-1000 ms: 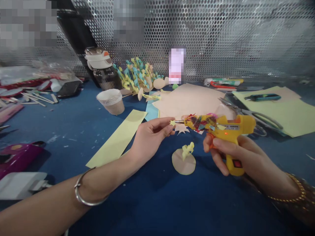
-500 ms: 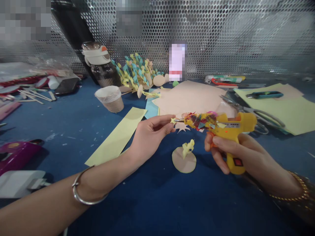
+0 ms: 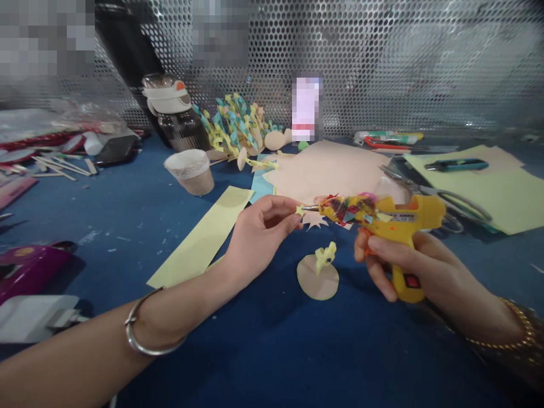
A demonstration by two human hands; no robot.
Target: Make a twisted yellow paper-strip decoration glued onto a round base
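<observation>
Between the thumb and fingers of my left hand point(image 3: 260, 229) is a small yellow paper star point(image 3: 300, 212), pinched at its edge. My right hand point(image 3: 410, 260) grips a yellow hot glue gun point(image 3: 393, 218), with a finger on its orange trigger. The metal nozzle points left and meets the star, or nearly so. Bits of coloured paper and glue cling to the gun's front. Below the nozzle, a round beige paper disc point(image 3: 314, 286) lies on the table and bears an upright yellow paper curl point(image 3: 325, 258).
A yellow paper strip point(image 3: 204, 238) lies beside my left forearm. Behind are a paper cup point(image 3: 191, 173), a bottle point(image 3: 181, 127), beige sheets point(image 3: 327, 170) and finished-looking paper sprigs point(image 3: 238, 122). Scissors point(image 3: 454, 201) and a cutter point(image 3: 457, 164) lie right, a purple tool point(image 3: 36, 269) left.
Almost nothing differs. The glue gun and my right hand appear shifted very slightly right, and the star stays at the nozzle tip.
</observation>
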